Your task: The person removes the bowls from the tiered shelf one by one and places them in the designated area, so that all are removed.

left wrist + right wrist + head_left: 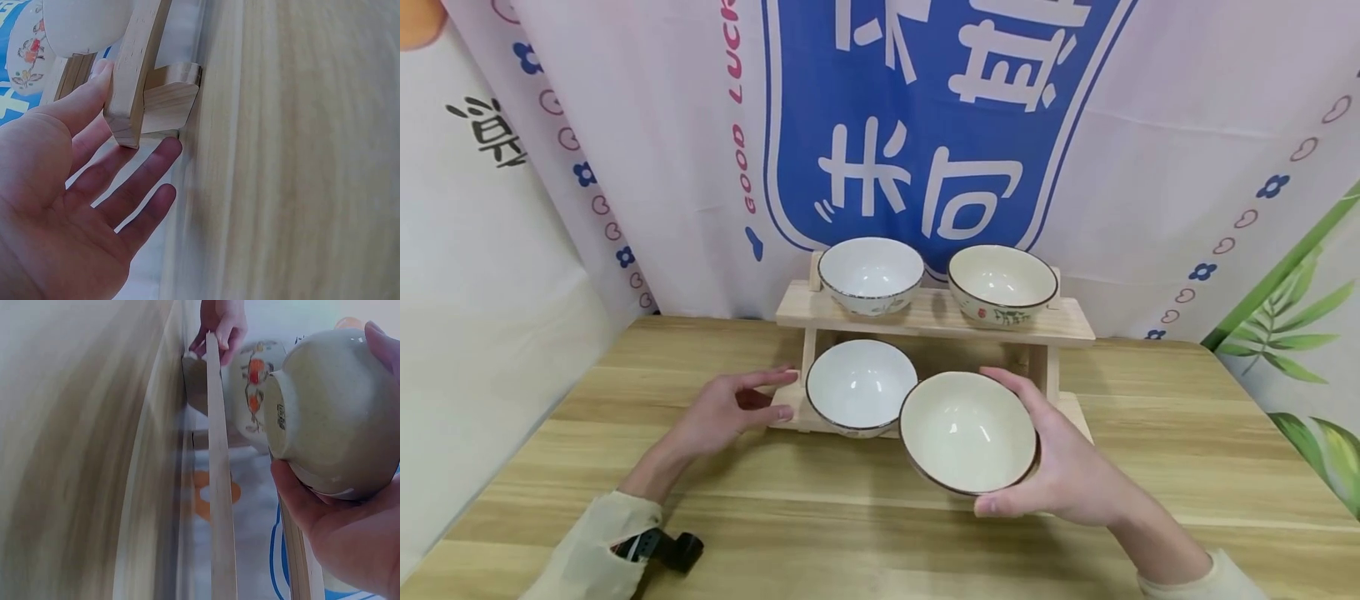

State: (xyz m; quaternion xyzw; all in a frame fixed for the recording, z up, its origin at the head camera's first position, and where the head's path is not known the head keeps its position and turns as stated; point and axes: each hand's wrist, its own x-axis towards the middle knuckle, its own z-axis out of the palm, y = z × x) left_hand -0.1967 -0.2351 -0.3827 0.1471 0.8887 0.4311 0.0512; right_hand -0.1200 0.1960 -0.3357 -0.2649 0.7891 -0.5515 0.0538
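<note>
A cream bowl with a dark brown rim is in my right hand, thumb at its near side and fingers round the far right side. It tilts toward me in front of the lower tier; its pale underside and foot ring show in the right wrist view. My left hand pinches the left end of the lower board of a two-tier wooden rack, thumb above and fingers beneath. On that lower tier sits a white bowl, just left of the held bowl.
On the upper tier stand another white bowl and a cream bowl with a floral outside. The rack stands on a wood-grain table, close to a printed cloth behind. A black strap device is on the left wrist.
</note>
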